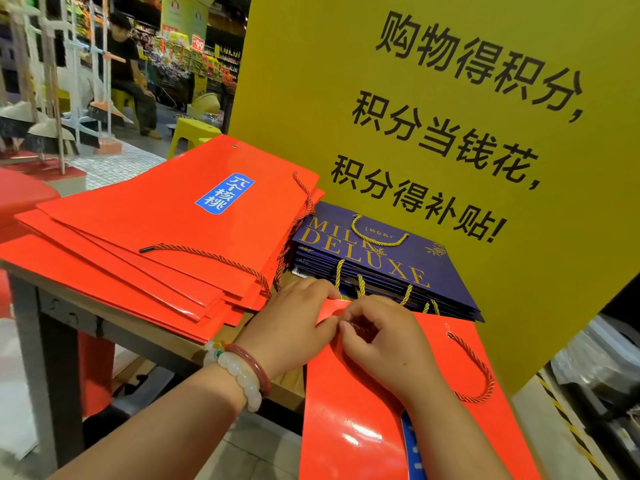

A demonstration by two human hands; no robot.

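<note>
Nearest, the red bag hangs folded flat over the near edge of the table, with its top rim raised to the tabletop between both hands. The left hand, bracelets at its wrist, has its fingers curled over the rim's left corner and grips it. The right hand, close beside it, has its fingers bent in and pinches the same rim against the thumb. The bag's rope handle loops loose on the right.

The bag looks like glossy coated paper. It is probably light, stiff along its creases, slick on the flat faces, and easy to dent or tear if bent carelessly. The doubled top rim or the rope handle should give a surer hold than the shiny face.

Just beyond the hands lies the blue bag stack. Its gold cords dangle toward the fingers and could snag. On the left of the table, the flat red pile is fanned out, and its cords trail toward the hands too. Behind, the yellow sign closes off the far right. Far left, well apart, are brooms, a yellow stool and a seated person.
</note>
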